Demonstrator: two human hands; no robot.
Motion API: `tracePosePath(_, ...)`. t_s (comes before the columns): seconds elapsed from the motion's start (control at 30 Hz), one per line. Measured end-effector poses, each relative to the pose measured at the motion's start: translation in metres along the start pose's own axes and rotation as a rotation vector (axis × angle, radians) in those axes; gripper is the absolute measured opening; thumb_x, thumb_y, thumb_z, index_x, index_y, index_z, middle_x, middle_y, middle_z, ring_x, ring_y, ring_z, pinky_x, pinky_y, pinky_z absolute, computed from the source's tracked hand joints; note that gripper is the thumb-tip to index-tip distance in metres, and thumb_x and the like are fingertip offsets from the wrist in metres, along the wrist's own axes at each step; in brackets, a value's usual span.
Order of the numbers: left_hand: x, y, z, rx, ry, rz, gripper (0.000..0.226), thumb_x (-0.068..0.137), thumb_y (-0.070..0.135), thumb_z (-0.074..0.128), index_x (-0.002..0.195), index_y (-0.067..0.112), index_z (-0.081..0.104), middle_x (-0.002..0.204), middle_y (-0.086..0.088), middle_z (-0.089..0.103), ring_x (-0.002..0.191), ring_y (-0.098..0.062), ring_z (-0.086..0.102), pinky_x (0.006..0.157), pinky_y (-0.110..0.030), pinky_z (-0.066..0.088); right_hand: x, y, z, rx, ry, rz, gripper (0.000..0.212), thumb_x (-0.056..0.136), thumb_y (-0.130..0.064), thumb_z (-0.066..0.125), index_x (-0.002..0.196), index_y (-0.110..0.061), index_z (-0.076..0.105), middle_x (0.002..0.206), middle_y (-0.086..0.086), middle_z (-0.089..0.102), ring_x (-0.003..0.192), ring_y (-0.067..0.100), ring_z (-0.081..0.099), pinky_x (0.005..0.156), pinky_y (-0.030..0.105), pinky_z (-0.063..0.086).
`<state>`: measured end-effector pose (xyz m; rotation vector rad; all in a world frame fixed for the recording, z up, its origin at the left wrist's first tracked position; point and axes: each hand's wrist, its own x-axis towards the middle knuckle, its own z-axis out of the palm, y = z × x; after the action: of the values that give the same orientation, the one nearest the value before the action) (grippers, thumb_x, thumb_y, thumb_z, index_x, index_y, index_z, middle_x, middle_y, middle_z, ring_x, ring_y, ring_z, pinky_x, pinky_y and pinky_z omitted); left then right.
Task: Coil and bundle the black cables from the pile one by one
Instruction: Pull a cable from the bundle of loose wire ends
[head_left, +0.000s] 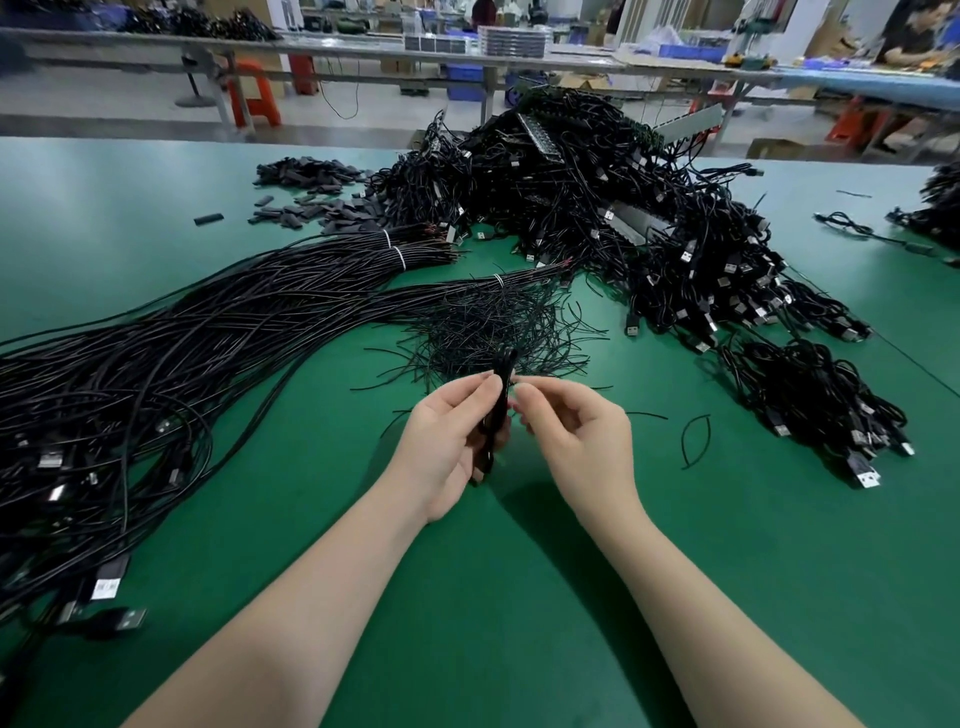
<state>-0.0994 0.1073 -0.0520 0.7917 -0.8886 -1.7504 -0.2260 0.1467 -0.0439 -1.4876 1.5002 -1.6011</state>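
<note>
Item: one coil (500, 410), black, folded narrow, held upright above the green table (519, 597) between both hands, its long axis running from the palm up and away from the person. Left hand (451, 444) gripped the coil's lower and middle length, fingers curled round it, thumb near the top. Right hand (574, 436) sat just beside it on the right, fingertips pinched at the coil's upper part — probably on a thin tie, though the tie itself was too small to make out. Judged step: binding the coil at its waist; the wrap would have to run across the long axis, so the right hand, already touching, was the one placed to do it while the left kept the folds together. Supply: loose ties (498, 327) lay scattered directly beyond the hands, near. Stock awaiting work: long cables (156, 374) fanned along the left side, banded in white at their far ends, plugs toward the person. Finished or part-finished goods: a heap (623, 208) of bundled cables at the far middle, spilling down the right side to a smaller cluster (821, 410). Small black sleeves (311, 197) sat far left. No bins or trays on this table — everything lay straight on the mat.
</note>
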Motion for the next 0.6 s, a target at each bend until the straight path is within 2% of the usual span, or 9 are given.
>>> tracePosePath(0.07, 0.001, -0.003, 0.0, 0.024, -0.009, 0.041, 0.036, 0.075, 0.025, 0.069, 0.106, 0.008, 0.069, 0.091, -0.005, 0.072, 0.079, -0.014, 0.066, 0.076, -0.028, 0.053, 0.0, -0.002, 0.001, 0.195, -0.034, 0.276, 0.014, 0.085, -0.036, 0.071, 0.074, -0.028, 0.075, 0.073, -0.007, 0.072, 0.064, 0.005, 0.063, 0.066, 0.022, 0.05)
tracePosePath(0.13, 0.001, -0.005, 0.001, 0.032, 0.002, 0.075, 0.044, 0.076, 0.022, 0.067, 0.115, 0.001, 0.064, 0.102, -0.007, 0.071, 0.092, -0.015, 0.066, 0.088, -0.029, 0.052, 0.002, -0.004, -0.001, 0.317, -0.053, 0.402, 0.027, 0.078, -0.045, 0.075, 0.073, -0.019, 0.075, 0.069, -0.004, 0.069, 0.06, 0.008, 0.058, 0.067, 0.026, 0.049)
tracePosePath(0.2, 0.001, -0.005, 0.001, 0.039, 0.011, 0.096, 0.044, 0.078, 0.02, 0.065, 0.116, -0.002, 0.063, 0.102, -0.007, 0.072, 0.094, -0.015, 0.067, 0.086, -0.027, 0.053, 0.004, -0.005, -0.003, 0.394, -0.081, 0.434, 0.026, 0.07, -0.043, 0.079, 0.073, -0.017, 0.077, 0.07, -0.002, 0.068, 0.063, 0.01, 0.058, 0.069, 0.028, 0.048)
tracePosePath(0.27, 0.001, -0.005, 0.0, 0.04, 0.009, 0.095, 0.039, 0.078, 0.02, 0.066, 0.111, 0.001, 0.065, 0.098, -0.007, 0.073, 0.089, -0.015, 0.068, 0.081, -0.026, 0.055, 0.003, -0.006, -0.004, 0.453, -0.118, 0.445, 0.011, 0.075, -0.028, 0.079, 0.075, -0.018, 0.078, 0.072, 0.0, 0.068, 0.068, 0.015, 0.057, 0.07, 0.03, 0.048)
tracePosePath(0.33, 0.0, -0.005, 0.0, 0.063, 0.004, 0.079, 0.031, 0.076, 0.021, 0.067, 0.103, 0.005, 0.068, 0.092, -0.005, 0.074, 0.082, -0.012, 0.069, 0.073, -0.023, 0.055, 0.004, -0.006, -0.006, 0.43, -0.113, 0.415, 0.004, 0.079, -0.016, 0.077, 0.077, -0.013, 0.077, 0.07, 0.002, 0.068, 0.069, 0.017, 0.055, 0.068, 0.029, 0.048)
tracePosePath(0.4, 0.0, -0.005, 0.002, 0.09, 0.006, 0.058, 0.021, 0.077, 0.022, 0.068, 0.093, 0.01, 0.071, 0.082, -0.001, 0.074, 0.071, -0.008, 0.067, 0.062, -0.02, 0.053, 0.004, -0.006, -0.008, 0.272, -0.066, 0.277, 0.006, 0.08, -0.012, 0.077, 0.076, -0.012, 0.073, 0.068, -0.001, 0.068, 0.065, 0.011, 0.057, 0.066, 0.024, 0.049)
tracePosePath(0.47, 0.0, -0.004, 0.003, 0.095, 0.016, 0.036, 0.012, 0.082, 0.02, 0.067, 0.089, 0.012, 0.072, 0.075, 0.002, 0.072, 0.064, -0.006, 0.063, 0.057, -0.02, 0.051, 0.004, -0.005, -0.009, -0.089, 0.007, -0.059, 0.008, 0.081, -0.008, 0.076, 0.075, -0.01, 0.071, 0.069, -0.004, 0.068, 0.065, 0.007, 0.058, 0.065, 0.019, 0.048)
tracePosePath(0.53, 0.0, -0.001, 0.004, 0.089, 0.021, 0.011, 0.011, 0.085, 0.018, 0.066, 0.093, 0.013, 0.071, 0.074, 0.003, 0.07, 0.063, -0.006, 0.062, 0.055, -0.02, 0.05, 0.002, -0.003, -0.007, -0.408, 0.062, -0.459, 0.007, 0.081, -0.001, 0.074, 0.076, -0.005, 0.07, 0.073, 0.001, 0.067, 0.069, 0.016, 0.06, 0.067, 0.023, 0.048)
tracePosePath(0.6, 0.0, 0.001, 0.003, 0.075, 0.029, 0.0, 0.007, 0.084, 0.02, 0.067, 0.087, 0.017, 0.072, 0.071, 0.002, 0.069, 0.061, -0.008, 0.062, 0.054, -0.021, 0.05, -0.002, -0.001, -0.003, -0.532, 0.102, -0.647, 0.002, 0.082, 0.002, 0.07, 0.08, 0.001, 0.071, 0.079, 0.009, 0.067, 0.071, 0.027, 0.062, 0.07, 0.028, 0.048)
